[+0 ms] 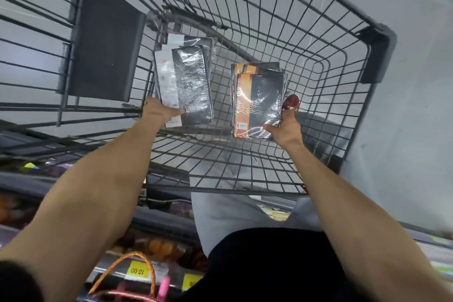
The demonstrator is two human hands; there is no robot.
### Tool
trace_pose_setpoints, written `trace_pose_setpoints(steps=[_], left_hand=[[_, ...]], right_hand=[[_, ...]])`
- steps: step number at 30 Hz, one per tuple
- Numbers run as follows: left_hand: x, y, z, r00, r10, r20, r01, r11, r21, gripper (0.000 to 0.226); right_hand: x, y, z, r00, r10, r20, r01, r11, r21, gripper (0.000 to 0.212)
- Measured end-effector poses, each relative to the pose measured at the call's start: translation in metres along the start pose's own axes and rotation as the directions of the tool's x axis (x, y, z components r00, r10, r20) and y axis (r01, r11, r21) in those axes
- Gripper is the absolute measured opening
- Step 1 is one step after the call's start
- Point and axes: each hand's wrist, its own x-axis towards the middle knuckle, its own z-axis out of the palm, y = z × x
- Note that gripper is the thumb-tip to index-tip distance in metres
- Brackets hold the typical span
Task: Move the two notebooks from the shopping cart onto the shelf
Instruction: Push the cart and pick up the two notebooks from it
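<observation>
Head view, looking down into a wire shopping cart (306, 39) that fills most of the frame. Both bare arms reach in from the bottom edge. Left hand (157, 111), centre-left, grips the near end of a black notebook w/ white strip (188, 83); thumb lies on top of the shiny wrapped cover, other fingers are hidden under it, so closed on the notebook. A 2nd similar one seems stacked beneath, edges showing at the far end. Right hand (285, 130), centre-right, pinches the near corner of a black notebook w/ orange strip (259, 103); thumb on the cover at the lower right corner, fingers behind it, not visible. Another orange-edged one sits under it, offset toward the top. Both notebooks are inside the cart basket, well apart from each other; can't tell if they rest on the wire floor or are lifted. Folded dark child-seat flap (105, 37) in the upper left. A red shoe tip (291, 102) shows through the wires just right of the orange notebook. Yellow price tags (139, 270) on a shelf edge at bottom centre-left, blurred goods around them.
</observation>
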Motion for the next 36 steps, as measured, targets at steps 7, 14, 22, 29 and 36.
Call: trace_pose_setpoints(steps=[7, 14, 22, 29, 36], left_hand=[[-0.001, -0.005, 0.013, 0.998, 0.002, 0.069, -0.004, 0.999, 0.042, 0.127], [-0.005, -0.011, 0.000, 0.969, 0.066, 0.238, 0.016, 0.945, -0.327, 0.119], [-0.032, -0.004, -0.045, 0.942, 0.193, 0.274, 0.027, 0.771, -0.636, 0.093], [-0.079, 0.010, -0.073, 0.907, 0.331, 0.262, -0.032, 0.673, -0.739, 0.079], [-0.141, -0.009, -0.094, 0.874, 0.456, 0.166, -0.207, 0.661, -0.721, 0.046]], right_hand=[[0.010, 0.010, -0.003, 0.999, 0.005, 0.037, -0.009, 0.995, 0.102, 0.059], [0.005, 0.010, -0.011, 0.996, -0.060, 0.060, 0.050, 0.987, 0.150, 0.042], [-0.026, -0.018, -0.033, 0.990, -0.095, 0.101, 0.063, 0.957, 0.283, 0.043], [-0.053, -0.051, -0.073, 0.972, -0.223, 0.080, 0.199, 0.951, 0.236, 0.050], [-0.094, -0.090, -0.125, 0.930, -0.364, 0.059, 0.337, 0.904, 0.264, 0.030]])
